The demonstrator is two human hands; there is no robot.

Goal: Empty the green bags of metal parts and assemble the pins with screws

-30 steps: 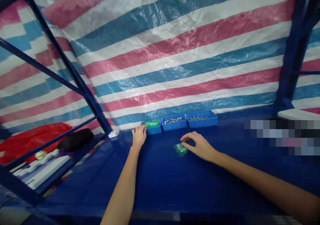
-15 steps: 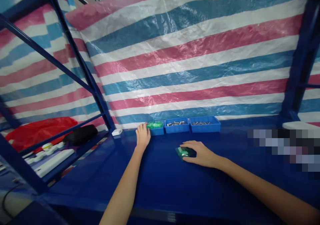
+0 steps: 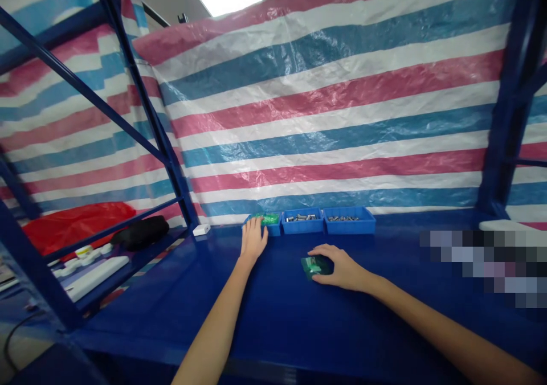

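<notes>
My left hand (image 3: 253,241) lies flat against the front wall of the leftmost small blue bin (image 3: 274,229), which holds green pieces (image 3: 269,219); its fingers are stretched out and reach over the rim. My right hand (image 3: 341,266) rests on the blue tabletop with its fingers curved over a small green packet (image 3: 313,266), touching its right side. Two more blue bins, a middle bin (image 3: 303,227) and a right bin (image 3: 349,226), stand in the same row and hold small grey metal parts.
The blue table (image 3: 277,311) backs onto a striped pink, blue and white tarp (image 3: 325,117). Blue frame posts (image 3: 171,168) stand at left and right. A small white box (image 3: 201,229) lies by the left post. Beyond it are a black pouch (image 3: 139,232), red plastic (image 3: 68,225) and white parts (image 3: 92,271).
The view has tilted upward and shifted. My left hand has slid right toward the green-filled bin. My right hand has lowered onto the green packet and its fingers lie flatter over it.
</notes>
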